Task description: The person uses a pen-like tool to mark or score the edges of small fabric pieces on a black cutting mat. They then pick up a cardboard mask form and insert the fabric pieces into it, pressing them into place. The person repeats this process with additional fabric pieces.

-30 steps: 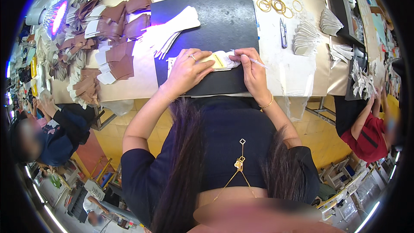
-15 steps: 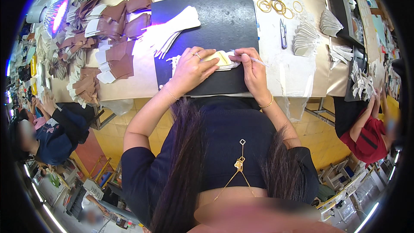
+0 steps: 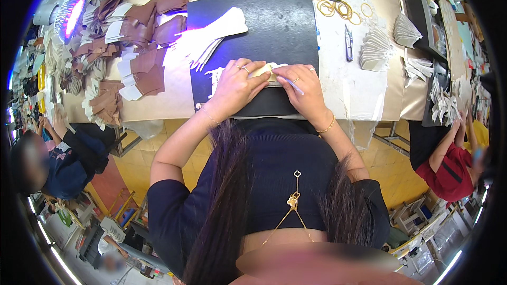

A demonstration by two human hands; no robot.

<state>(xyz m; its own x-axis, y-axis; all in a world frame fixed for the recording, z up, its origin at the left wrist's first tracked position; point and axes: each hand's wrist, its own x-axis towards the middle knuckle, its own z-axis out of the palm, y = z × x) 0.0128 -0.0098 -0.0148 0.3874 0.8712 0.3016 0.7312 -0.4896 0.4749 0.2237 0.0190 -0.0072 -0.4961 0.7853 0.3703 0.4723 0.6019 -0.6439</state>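
My left hand [image 3: 238, 85], with a ring on a finger, holds down a small pale yellow template-like piece [image 3: 266, 70] with its fingertips. Under this piece lie white cut pieces [image 3: 215, 75], mostly hidden by my hands. My right hand [image 3: 303, 87] grips a slim, pale pen-like stick [image 3: 297, 88], its tip near the yellow piece and covered by my fingers. Both hands meet over the black mat [image 3: 264, 26]. Beyond my left hand, a fanned stack of white pieces [image 3: 224, 26] rests on the mat.
Stacks of brown and white pieces [image 3: 142, 71] cover the left side, below a lit lamp [image 3: 71, 17]. To the right lie thread snips [image 3: 348, 43], yellow rubber bands [image 3: 340, 9] and fanned pale pieces [image 3: 375, 50]. A black tray [image 3: 422, 18] stands far right. Other people sit on both sides.
My right hand has moved left and closed in over the yellow piece, bringing the pen-like stick with it. My left hand stays almost in place.
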